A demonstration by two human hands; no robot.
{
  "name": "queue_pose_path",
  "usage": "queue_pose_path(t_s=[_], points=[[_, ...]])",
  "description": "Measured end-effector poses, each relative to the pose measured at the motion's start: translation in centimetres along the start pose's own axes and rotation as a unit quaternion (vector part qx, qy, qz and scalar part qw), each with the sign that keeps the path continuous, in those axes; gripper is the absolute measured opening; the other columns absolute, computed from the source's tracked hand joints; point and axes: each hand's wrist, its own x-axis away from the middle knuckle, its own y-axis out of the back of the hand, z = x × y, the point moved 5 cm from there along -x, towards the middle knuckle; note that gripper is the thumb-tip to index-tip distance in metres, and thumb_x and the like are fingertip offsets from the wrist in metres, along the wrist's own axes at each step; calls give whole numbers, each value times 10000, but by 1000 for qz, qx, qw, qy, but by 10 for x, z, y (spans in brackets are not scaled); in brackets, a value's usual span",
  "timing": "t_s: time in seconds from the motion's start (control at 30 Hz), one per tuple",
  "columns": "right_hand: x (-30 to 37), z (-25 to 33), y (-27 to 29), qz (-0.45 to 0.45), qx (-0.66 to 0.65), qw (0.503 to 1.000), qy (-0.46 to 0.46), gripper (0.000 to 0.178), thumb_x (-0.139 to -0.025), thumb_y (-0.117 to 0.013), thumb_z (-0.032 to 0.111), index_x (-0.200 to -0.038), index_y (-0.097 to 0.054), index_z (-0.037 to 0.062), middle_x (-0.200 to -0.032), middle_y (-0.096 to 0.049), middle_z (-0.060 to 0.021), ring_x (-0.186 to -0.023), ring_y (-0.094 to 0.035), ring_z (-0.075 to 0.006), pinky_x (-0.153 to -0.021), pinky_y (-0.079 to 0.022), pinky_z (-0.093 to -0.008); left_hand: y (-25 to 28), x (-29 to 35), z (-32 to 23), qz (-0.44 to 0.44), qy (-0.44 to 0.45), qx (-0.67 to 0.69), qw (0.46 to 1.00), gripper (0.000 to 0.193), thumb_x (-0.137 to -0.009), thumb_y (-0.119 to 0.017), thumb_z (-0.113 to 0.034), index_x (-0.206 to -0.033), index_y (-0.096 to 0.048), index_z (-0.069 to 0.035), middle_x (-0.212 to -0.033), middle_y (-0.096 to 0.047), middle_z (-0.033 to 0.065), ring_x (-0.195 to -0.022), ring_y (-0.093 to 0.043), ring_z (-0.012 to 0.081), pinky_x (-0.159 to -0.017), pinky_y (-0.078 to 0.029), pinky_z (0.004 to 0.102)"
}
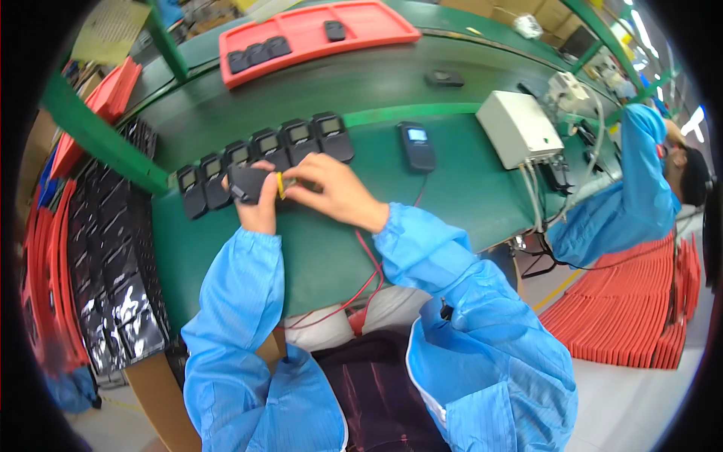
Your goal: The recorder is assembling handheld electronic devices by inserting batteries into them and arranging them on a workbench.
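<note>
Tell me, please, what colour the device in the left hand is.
The device is black; it shows best in the head view.

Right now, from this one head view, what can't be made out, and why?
Head view: exact form of the small yellow strip; too small, beside the right hand.
Head view: palm-side face of the black rounded device; hidden by the left hand.
Head view: contents of the lit rectangular pale-blue screen; too small.
</note>
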Motion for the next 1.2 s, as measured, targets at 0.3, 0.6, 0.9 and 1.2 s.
queue_pose_path(t_s=[0.3,0.6,0.9,1.2], points=[[-1,9,-3,-10,-45,997,66,236,-845,-662,212,-997,-597,43,-878,-512,-111,-831,-520,-282,-708,-436,-378,2,11,-12,7,163,62,985,287,-924,-597,-235,-1156,-545,-74,-982,-631,64,-739,-643,136,-467,-489,221],[3,8,-7,0,-107,994,28,264,-866,-669,195,-1044,-579,23,-876,-504,-92,-783,-552,-230,-672,-463,-332,7,8,-8,-1,194,117,974,312,-910,-573,-168,-1177,-436,-81,-1126,-561,72,-769,-645,163,-437,-491,223],[3,12,-2,21,-87,996,30,253,-850,-679,207,-1007,-602,25,-929,-560,-97,-815,-580,-250,-707,-484,-350,-1,11,-36,-22,77,83,993,341,-900,-578,-273,-1161,-532,-59,-896,-653,63,-686,-632,126,-408,-449,213],[7,14,-5,-17,-2,997,80,250,-848,-680,224,-995,-622,31,-977,-631,-101,-920,-612,-279,-794,-510,-364,12,6,-15,-15,164,22,986,321,-911,-561,-330,-1070,-585,-53,-845,-652,61,-641,-623,125,-393,-423,207]])
